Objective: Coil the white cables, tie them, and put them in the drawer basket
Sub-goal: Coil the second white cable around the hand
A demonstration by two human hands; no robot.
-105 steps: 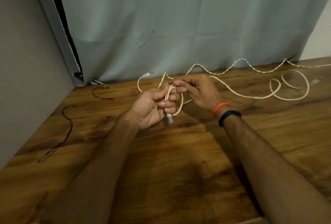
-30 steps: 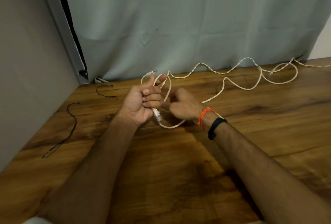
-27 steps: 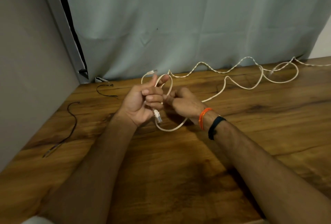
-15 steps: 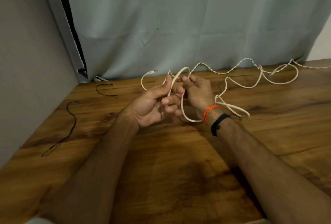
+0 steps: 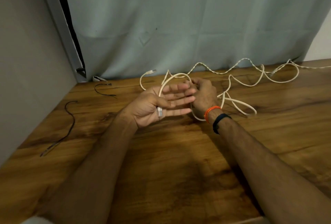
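A white cable [image 5: 240,105] lies in loose bends across the wooden table [image 5: 179,161]. Its clear plug [image 5: 159,112] rests in the palm of my left hand [image 5: 161,106], which is turned palm up with straight fingers while the thumb pins the cable. From there the cable arches over to my right hand [image 5: 202,96], whose curled fingers grip it just beyond my left fingertips. One loop hangs below my right wrist. A second, twisted white cable [image 5: 215,72] runs along the foot of the curtain, and another plug end [image 5: 150,72] lies near it. No drawer basket is in view.
Two thin black wires lie on the table's left side, a long one [image 5: 70,121] and a short one [image 5: 103,91]. A grey wall [image 5: 26,62] borders the table on the left and a pale curtain [image 5: 179,26] hangs behind it.
My left fingers have straightened out from a curl. My right hand has carried a fresh loop up and over toward them, and the slack on the right has been drawn closer.
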